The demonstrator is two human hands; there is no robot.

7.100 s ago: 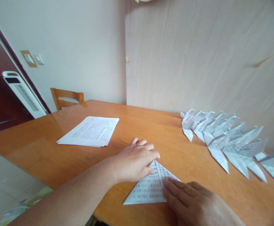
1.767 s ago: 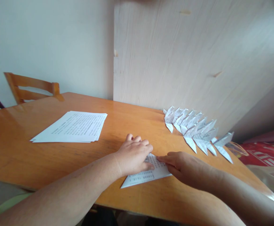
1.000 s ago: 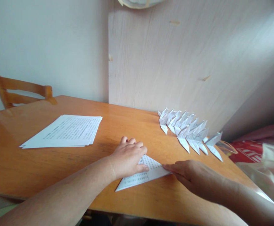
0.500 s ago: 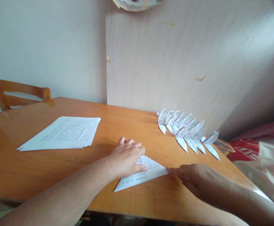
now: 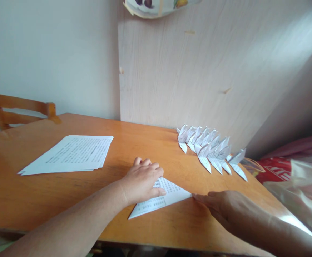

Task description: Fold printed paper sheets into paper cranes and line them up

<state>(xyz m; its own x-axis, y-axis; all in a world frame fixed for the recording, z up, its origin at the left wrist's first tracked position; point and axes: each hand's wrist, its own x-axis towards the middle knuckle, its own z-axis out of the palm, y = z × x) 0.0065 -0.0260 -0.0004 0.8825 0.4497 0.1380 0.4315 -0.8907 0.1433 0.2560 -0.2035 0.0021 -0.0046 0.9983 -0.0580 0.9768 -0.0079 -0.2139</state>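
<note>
A printed sheet of paper [image 5: 173,191], folded to a triangle, lies flat near the table's front edge. My left hand [image 5: 145,180] rests over its left part, fingers curled over the far side and thumb pressing on the print. That palm hides part of the sheet. At the sheet's pointed right corner is my right hand [image 5: 222,205], its fingers held together and the fingertips pressing on the tip. Beyond it, several folded paper pieces [image 5: 205,151] with upright points stand in rows.
A stack of printed sheets [image 5: 75,153] lies on the wooden table [image 5: 134,139] at the left. Behind it is a wooden chair [image 5: 24,107]. Plastic bags [image 5: 292,189] and a red package [image 5: 275,169] sit past the right edge. A pale board [image 5: 172,78] rises behind the table.
My right fingertips have slid slightly outward at the corner of the folded sheet. My left hand stays on the paper. The view has shifted a little.
</note>
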